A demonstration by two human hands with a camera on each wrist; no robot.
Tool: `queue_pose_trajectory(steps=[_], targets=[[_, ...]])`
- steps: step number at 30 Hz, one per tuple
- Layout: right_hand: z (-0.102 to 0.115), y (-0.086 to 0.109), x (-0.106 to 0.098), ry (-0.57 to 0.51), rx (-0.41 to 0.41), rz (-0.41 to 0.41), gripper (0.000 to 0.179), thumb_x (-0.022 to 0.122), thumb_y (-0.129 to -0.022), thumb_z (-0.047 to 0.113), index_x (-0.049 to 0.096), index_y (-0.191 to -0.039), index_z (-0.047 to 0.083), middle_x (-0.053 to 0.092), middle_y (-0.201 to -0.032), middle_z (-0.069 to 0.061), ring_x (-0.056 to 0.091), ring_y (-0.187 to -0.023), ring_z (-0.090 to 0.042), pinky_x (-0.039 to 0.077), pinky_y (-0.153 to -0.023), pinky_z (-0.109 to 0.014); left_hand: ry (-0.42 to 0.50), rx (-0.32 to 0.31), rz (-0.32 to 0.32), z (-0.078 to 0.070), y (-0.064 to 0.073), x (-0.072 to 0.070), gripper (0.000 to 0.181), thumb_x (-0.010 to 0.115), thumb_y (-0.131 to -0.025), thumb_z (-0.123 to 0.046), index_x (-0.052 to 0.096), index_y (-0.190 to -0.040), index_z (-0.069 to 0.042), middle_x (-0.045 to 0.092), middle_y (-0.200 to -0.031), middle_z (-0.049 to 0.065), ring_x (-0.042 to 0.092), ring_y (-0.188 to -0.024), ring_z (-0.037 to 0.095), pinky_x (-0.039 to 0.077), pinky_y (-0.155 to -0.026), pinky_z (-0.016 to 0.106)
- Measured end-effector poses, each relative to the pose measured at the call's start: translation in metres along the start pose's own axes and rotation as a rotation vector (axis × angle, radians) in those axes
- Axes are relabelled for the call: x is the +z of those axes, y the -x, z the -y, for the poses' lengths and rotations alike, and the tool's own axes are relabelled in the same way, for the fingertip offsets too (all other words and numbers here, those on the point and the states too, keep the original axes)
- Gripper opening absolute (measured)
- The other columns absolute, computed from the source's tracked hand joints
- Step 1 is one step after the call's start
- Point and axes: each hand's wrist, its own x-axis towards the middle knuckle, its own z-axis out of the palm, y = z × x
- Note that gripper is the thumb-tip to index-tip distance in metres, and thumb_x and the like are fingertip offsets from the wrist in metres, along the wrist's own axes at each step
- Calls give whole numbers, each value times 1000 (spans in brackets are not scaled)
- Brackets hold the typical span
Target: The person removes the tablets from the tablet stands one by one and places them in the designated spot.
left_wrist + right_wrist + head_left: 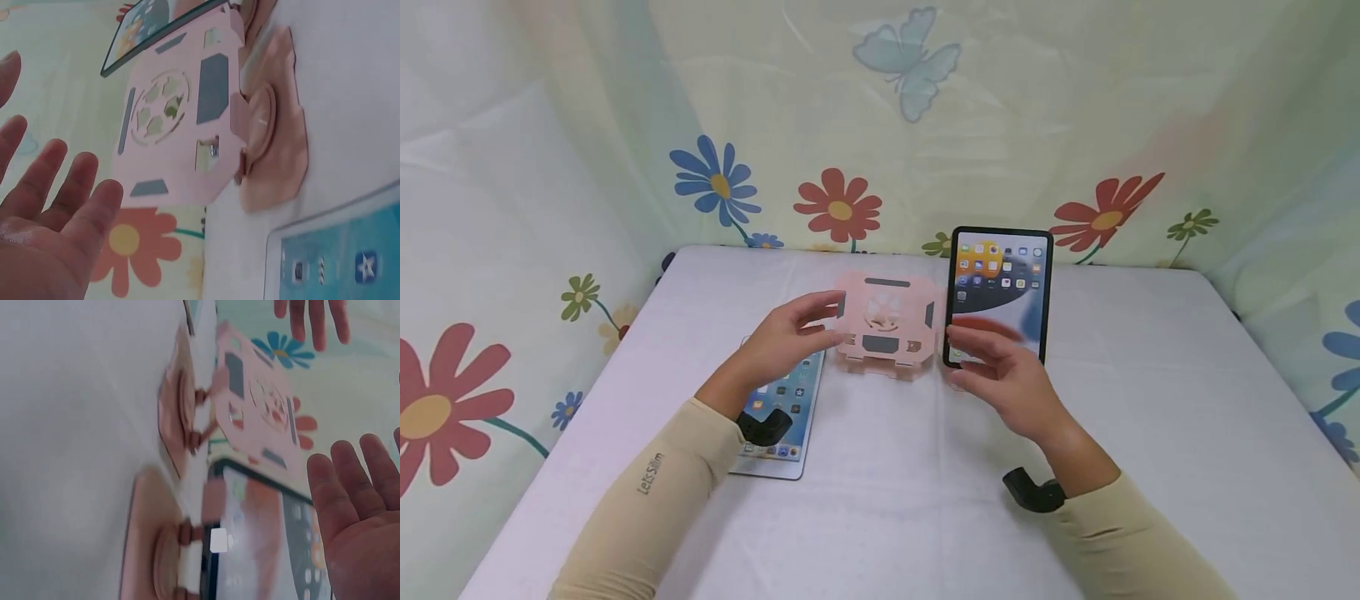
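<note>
A pink folding tablet stand [917, 312] with grey pads and a football-shaped cutout stands mid-table, its plate bare. My left hand [778, 342] hovers by the plate's left side; in the left wrist view that hand [59, 231] has its fingers spread and holds nothing. To the right, a black-framed tablet [1000, 292] with a lit screen leans upright on a second pink stand [150, 544]. My right hand [1011, 387] is in front of this tablet's lower part, and the right wrist view shows the hand [362, 519] with straight fingers and nothing held.
A white-framed tablet [805, 417] lies flat, screen up, under my left wrist and partly hidden by it. White cloth [887, 517] covers the table. Behind it hangs a flowered curtain [985, 167]. A black wrist camera [1033, 492] juts from my right wrist.
</note>
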Motion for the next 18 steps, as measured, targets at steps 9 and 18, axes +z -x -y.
queue_pose_trajectory(steps=[9, 18], targets=[[-6, 15, -39, 83, -7, -109, 49, 67, -94, -1, 53, -141, -1, 55, -139, -22, 57, -122, -11, 48, -89, -16, 75, 68, -12, -15, -24, 21, 54, 69, -97, -19, 50, -147, -18, 50, -147, 6, 47, -134, 21, 40, -110, 37], [-14, 18, -60, 200, 71, -203, 55, 69, -95, 6, 49, -147, 3, 48, -147, -18, 44, -137, -39, 44, -91, -13, 112, 92, -3, -31, -45, 41, 52, 67, -98, -18, 51, -147, -19, 55, -141, 9, 53, -126, 19, 49, -100, 37]])
